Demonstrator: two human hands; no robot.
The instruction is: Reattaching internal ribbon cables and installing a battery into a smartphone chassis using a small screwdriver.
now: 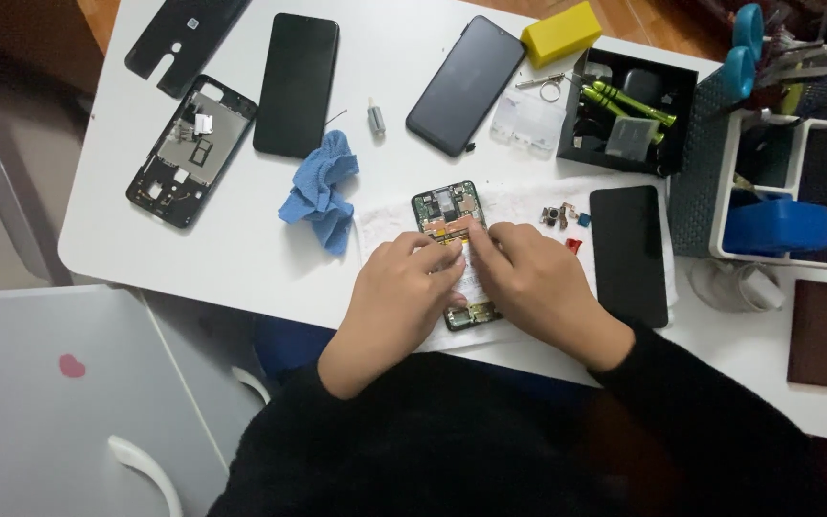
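The opened phone (pixel 452 239) lies on a white cloth (pixel 519 206) near the front edge of the white bench (pixel 241 249). Its back is off: a green circuit board with metal shields shows at the top end and a small board at the bottom end. The middle is hidden under both hands.

The left hand (pixel 402 287) rests on the phone with fingers curled and pressed together, fingertips at the board. The right hand (pixel 528 273) meets it from the other side, fingertips together on the same spot; whether they pinch a part cannot be told.

Count: three dark phone panels lie flat, one (pixel 296 84) at centre left, one (pixel 465 84) at centre, one (pixel 630 254) just right of the hands. One stripped phone frame (pixel 191 150) and one black back cover (pixel 184 33) lie at far left. One blue rag (pixel 323 190) lies beside the cloth. One yellow block (pixel 561 33) and one black tray (pixel 629 110) with green-handled tools sit at the far edge. Small loose parts (pixel 562 216) lie just beside the right hand.
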